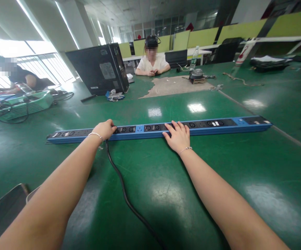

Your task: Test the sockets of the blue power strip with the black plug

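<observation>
A long blue and black power strip [150, 132] lies crosswise on the green table [145, 163], its rows of sockets facing up. My left hand [105, 130] is closed at the left part of the strip, thumb and fingers pinched together over the sockets. From beneath it a black power cord [124, 192] curves down toward the near edge; the cord's end is hidden in the hand. My right hand [178, 136] rests on the strip right of the middle, fingers spread over the sockets and holding nothing. Each wrist wears a thin bracelet.
Behind the strip stand a black computer case [95, 69] and a pair of work gloves [114, 95]. A green basket [28, 106] of cables is at left. Across the table sits a person [153, 64]; another person [23, 74] is at far left. A bottle [194, 57] stands at the back.
</observation>
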Motion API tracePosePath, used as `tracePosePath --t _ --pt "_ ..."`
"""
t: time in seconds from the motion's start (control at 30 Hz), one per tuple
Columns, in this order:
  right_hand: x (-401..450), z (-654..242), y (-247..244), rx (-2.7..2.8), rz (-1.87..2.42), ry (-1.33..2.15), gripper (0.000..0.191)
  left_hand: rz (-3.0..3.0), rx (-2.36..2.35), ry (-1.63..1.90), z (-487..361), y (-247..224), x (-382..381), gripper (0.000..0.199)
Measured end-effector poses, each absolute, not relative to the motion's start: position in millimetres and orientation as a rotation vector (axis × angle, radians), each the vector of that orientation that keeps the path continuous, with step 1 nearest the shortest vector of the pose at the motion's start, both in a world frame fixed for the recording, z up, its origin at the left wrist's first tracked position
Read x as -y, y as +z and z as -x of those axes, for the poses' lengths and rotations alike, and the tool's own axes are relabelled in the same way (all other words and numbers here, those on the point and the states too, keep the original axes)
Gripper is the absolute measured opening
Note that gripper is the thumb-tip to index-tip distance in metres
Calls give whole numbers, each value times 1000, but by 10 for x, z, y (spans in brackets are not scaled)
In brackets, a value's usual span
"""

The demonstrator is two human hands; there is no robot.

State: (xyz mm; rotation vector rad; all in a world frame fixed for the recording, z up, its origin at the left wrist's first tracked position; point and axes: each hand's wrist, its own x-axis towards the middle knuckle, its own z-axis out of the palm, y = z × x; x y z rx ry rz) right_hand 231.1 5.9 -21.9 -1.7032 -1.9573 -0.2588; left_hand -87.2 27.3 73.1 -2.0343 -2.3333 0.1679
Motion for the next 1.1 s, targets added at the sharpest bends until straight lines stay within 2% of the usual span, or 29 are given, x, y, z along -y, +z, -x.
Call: tracePosePath --t 0.43,0.8,1.1 --pt "-65 -2309 -221 1974 1678 -248 45 1946 2395 144 762 654 -169 36" --pt "59 -2475 -210 2187 1537 -279 55 1960 2435 51 758 624 -158 35" --pt "-55 -2569 -254 1925 1387 -85 42 1938 2483 -180 842 620 -141 35"
